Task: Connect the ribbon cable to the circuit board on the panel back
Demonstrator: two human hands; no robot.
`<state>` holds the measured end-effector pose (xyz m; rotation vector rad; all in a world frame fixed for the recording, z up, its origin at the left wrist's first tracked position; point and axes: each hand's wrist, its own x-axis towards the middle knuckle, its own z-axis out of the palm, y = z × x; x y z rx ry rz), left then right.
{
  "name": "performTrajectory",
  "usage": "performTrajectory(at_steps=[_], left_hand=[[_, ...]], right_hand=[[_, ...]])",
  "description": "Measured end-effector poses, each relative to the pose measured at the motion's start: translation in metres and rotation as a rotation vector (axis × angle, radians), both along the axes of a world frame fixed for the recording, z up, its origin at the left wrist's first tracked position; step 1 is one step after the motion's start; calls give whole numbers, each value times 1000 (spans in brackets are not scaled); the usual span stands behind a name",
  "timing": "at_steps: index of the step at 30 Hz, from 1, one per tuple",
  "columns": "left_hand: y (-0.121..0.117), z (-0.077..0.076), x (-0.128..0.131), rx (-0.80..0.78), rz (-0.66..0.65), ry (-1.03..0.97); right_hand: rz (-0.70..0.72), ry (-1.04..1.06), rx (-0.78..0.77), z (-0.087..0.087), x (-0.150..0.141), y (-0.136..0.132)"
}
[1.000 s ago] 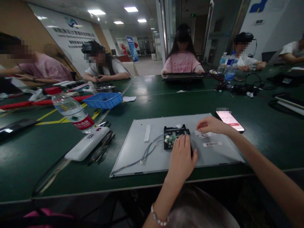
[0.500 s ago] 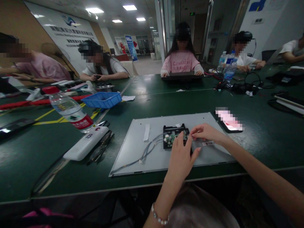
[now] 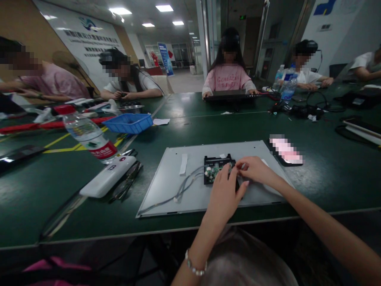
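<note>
A grey flat panel [image 3: 163, 180] lies on the green table. On its middle sits a black plastic frame [image 3: 216, 160] with a green circuit board [image 3: 210, 173] inside. Grey cables [image 3: 185, 185] run from the board's left side to the panel's near left corner. My left hand [image 3: 224, 191] rests over the near right part of the frame, fingers stretched and thumb apart, covering some of the board. At the frame's right edge, my right hand [image 3: 256, 171] has thumb and fingertips pinched together. Whatever may be between them is hidden.
Left of the panel are a white power bank [image 3: 108, 176], glasses [image 3: 127, 182], a water bottle [image 3: 92, 137] and a blue tray [image 3: 129, 124]. A phone [image 3: 285, 150] lies right of the panel. Several people sit around the table; one opposite holds a dark panel [image 3: 230, 95].
My right hand has shifted slightly left and down, closer to my left hand. My left hand stays over the frame, and the view has tilted a little.
</note>
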<state>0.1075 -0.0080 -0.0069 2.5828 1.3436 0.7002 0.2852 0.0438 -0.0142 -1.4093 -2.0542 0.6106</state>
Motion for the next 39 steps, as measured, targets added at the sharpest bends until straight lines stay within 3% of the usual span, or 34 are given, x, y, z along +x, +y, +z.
performTrajectory(at_steps=[4,9,12,15,20,25,32,35,39], left_hand=[[22,27,-34,28,28,-47],[95,59,-101,19,215,96],[138,57,-130,-117,257,218],[159,47,-140,-220,207,245],[155,41,-137,-245,197,229],[144,55,-143,-225,227,172],[103,77,-152,-189,195,-230],[81,72,-144,-205,226,-247],[67,51,-137,-271,246,-190]], right_hand=[[-5,55,-45,1,2,-2],[-69,136,-41,6,7,-2],[-110,112,17,7,9,-1],[-118,64,58,7,10,-1],[-114,4,112,4,11,-1],[-128,51,130,11,14,-3],[-125,142,238,31,-13,-32],[-32,126,263,35,-43,-45],[97,54,299,33,-82,-54]])
